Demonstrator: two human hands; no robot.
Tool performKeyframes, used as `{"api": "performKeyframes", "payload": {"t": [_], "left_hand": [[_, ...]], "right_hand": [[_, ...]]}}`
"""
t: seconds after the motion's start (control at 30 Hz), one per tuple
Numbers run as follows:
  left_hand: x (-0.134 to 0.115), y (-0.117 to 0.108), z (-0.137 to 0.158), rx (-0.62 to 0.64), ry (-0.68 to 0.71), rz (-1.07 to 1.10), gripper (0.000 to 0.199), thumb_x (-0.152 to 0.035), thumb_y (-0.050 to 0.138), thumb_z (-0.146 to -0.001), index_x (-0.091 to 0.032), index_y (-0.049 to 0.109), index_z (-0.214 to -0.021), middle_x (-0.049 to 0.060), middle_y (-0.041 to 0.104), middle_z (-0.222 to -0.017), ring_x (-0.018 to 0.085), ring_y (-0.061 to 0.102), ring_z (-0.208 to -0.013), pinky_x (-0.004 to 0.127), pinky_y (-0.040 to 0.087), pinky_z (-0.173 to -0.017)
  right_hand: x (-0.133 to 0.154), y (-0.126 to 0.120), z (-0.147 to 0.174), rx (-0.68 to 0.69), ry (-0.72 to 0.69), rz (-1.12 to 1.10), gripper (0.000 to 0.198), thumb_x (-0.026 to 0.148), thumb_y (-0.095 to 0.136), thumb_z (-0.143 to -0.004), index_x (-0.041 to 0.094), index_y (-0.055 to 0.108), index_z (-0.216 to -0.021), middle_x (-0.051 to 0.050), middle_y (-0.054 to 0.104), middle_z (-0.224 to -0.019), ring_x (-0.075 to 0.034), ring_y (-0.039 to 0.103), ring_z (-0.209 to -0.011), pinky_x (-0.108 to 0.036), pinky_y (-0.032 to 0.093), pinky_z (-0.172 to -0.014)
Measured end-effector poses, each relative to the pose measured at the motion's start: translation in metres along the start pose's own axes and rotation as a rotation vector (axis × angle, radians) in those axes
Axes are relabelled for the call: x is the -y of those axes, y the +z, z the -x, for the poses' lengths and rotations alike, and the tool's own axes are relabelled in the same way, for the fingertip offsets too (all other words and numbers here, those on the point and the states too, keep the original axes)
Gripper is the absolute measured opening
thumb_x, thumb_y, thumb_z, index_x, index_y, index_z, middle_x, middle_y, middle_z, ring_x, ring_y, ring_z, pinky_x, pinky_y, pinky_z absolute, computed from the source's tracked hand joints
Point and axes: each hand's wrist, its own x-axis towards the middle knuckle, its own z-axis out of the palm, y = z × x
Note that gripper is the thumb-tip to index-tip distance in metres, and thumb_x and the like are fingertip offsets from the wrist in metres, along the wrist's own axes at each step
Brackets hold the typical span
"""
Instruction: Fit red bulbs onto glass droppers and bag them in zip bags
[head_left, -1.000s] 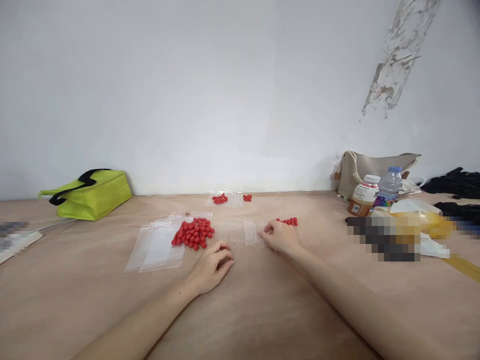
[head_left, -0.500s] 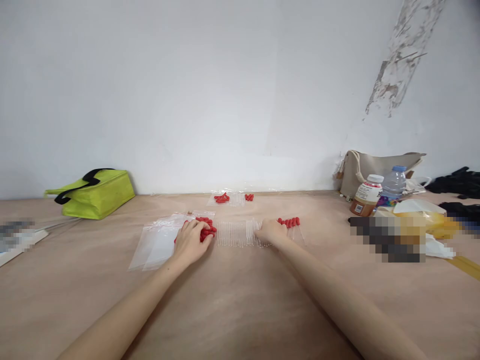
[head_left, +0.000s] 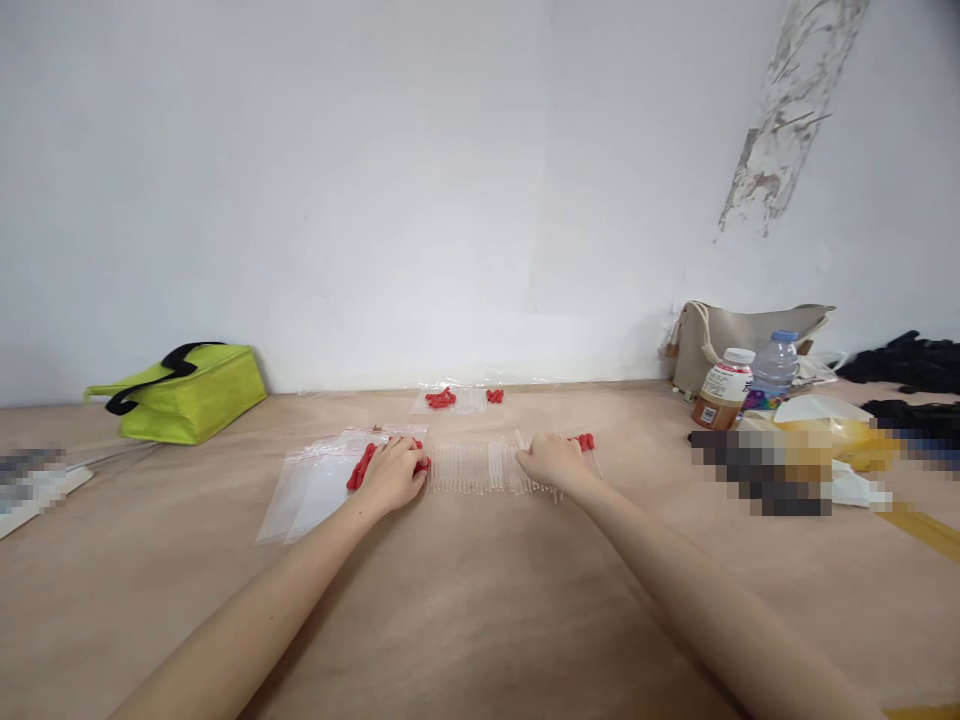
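Spread flat and overlapping on the brown table surface (head_left: 480,600), left of centre: see-through zip bags (head_left: 300,495), red-lined toward the far edge. Heaped over the right part of these: red pieces (head_left: 361,468), partly covered by the left hand (head_left: 392,474). Fingers bent down into the heap there; cannot tell whether closed on a piece. In the middle, just right of the heap: a row of see-through sticks (head_left: 465,468), side by side, near ends fairly even. At the right end of that row: the right hand (head_left: 556,464), thumb and fingers drawn narrow against the sticks; cannot tell whether gripping one. Just past the knuckles, partly hidden: a few red tips (head_left: 585,441). Near the wall (head_left: 375,150): thin see-through plastic (head_left: 470,400) with a larger red cluster (head_left: 440,398) and a smaller one; cannot tell whether inside or on top. Far left, close to the wall: a lime-green bag (head_left: 202,405) with black handles, contents hidden. Far right: a grey bag (head_left: 757,325) with pale cord, contents likewise hidden; in front, a white-capped bottle (head_left: 724,392) of brown liquid and a blue-capped bottle (head_left: 776,368), then yellow packaging (head_left: 836,438), partly blurred. Back edge of the table along the wall, just behind the plastic. Room for moving: a broad stretch nearer than both hands, another between right hand and bottles.
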Motion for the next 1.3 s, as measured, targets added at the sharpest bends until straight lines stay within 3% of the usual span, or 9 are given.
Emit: {"api": "performKeyframes", "payload": {"t": [0.17,0.3,0.43,0.5,0.57,0.67,0.87,1.03,1.3], "left_hand": [[-0.010,-0.007,0.003,-0.061,-0.018,0.185,0.007,-0.021,0.051,-0.076,-0.018,0.056,-0.073,0.005,0.056,-0.083,0.021,0.052,-0.083,0.035,0.038,-0.079],[-0.027,-0.006,0.015,-0.097,-0.050,0.375,0.017,-0.030,0.038,-0.086,-0.018,0.049,-0.086,0.003,0.057,-0.081,0.016,0.056,-0.074,0.029,0.044,-0.068],[-0.046,0.009,0.033,-0.035,-0.105,0.768,0.021,-0.027,0.031,-0.088,-0.016,0.046,-0.096,0.006,0.061,-0.089,0.015,0.061,-0.074,0.028,0.048,-0.066],[-0.053,0.015,0.039,0.029,-0.147,1.020,0.022,-0.028,0.035,-0.086,-0.014,0.052,-0.089,0.008,0.061,-0.091,0.016,0.061,-0.075,0.030,0.048,-0.069],[-0.057,0.020,0.044,0.056,-0.179,1.113,0.020,-0.031,0.044,-0.083,-0.014,0.054,-0.078,0.007,0.061,-0.088,0.016,0.060,-0.074,0.031,0.048,-0.071],[-0.058,0.023,0.048,0.042,-0.199,1.130,0.017,-0.032,0.057,-0.078,-0.016,0.051,-0.076,0.004,0.061,-0.086,0.015,0.061,-0.072,0.031,0.049,-0.071],[-0.054,0.026,0.050,0.098,-0.158,1.034,0.031,-0.031,0.050,-0.083,-0.019,0.048,-0.111,0.008,0.054,-0.114,0.020,0.058,-0.097,0.037,0.045,-0.087],[-0.057,0.022,0.049,0.082,0.006,0.742,0.025,-0.029,0.043,-0.086,-0.019,0.061,-0.100,0.007,0.058,-0.111,0.021,0.051,-0.106,0.037,0.039,-0.093],[-0.064,0.016,0.048,0.085,0.051,0.713,0.021,-0.026,0.043,-0.086,-0.017,0.060,-0.094,0.005,0.062,-0.097,0.018,0.056,-0.092,0.030,0.043,-0.082]], "right_hand": [[-0.025,0.013,0.020,-0.203,-0.125,-0.017,0.021,0.021,0.035,-0.079,0.011,0.053,-0.082,-0.013,0.061,-0.077,-0.021,0.057,-0.072,-0.029,0.036,-0.065],[-0.035,0.032,0.029,-0.260,-0.348,-0.272,0.019,0.023,0.029,-0.085,0.014,0.045,-0.087,-0.007,0.058,-0.073,-0.016,0.053,-0.064,-0.025,0.037,-0.060],[-0.032,0.045,0.041,-0.295,-0.522,-0.465,0.024,0.024,0.029,-0.087,0.015,0.044,-0.103,-0.006,0.057,-0.080,-0.017,0.054,-0.074,-0.027,0.041,-0.066],[-0.029,0.049,0.048,-0.313,-0.576,-0.473,0.027,0.022,0.031,-0.087,0.016,0.045,-0.109,-0.007,0.059,-0.087,-0.017,0.054,-0.083,-0.029,0.041,-0.072],[-0.026,0.052,0.054,-0.316,-0.629,-0.456,0.025,0.020,0.032,-0.087,0.019,0.050,-0.104,-0.007,0.060,-0.090,-0.016,0.054,-0.085,-0.029,0.040,-0.076],[-0.023,0.053,0.059,-0.309,-0.666,-0.450,0.021,0.020,0.034,-0.087,0.019,0.054,-0.092,-0.005,0.060,-0.086,-0.015,0.054,-0.082,-0.027,0.040,-0.074],[-0.021,0.053,0.061,-0.296,-0.678,-0.481,0.020,0.024,0.035,-0.087,0.019,0.054,-0.086,-0.004,0.059,-0.081,-0.014,0.053,-0.075,-0.028,0.038,-0.070],[-0.022,0.055,0.060,-0.293,-0.689,-0.445,0.019,0.024,0.036,-0.088,0.019,0.053,-0.085,-0.002,0.059,-0.078,-0.014,0.052,-0.074,-0.029,0.035,-0.070],[-0.021,0.053,0.062,-0.274,-0.730,-0.410,0.017,0.023,0.036,-0.088,0.019,0.053,-0.086,-0.002,0.061,-0.078,-0.013,0.052,-0.070,-0.029,0.031,-0.071]]}}
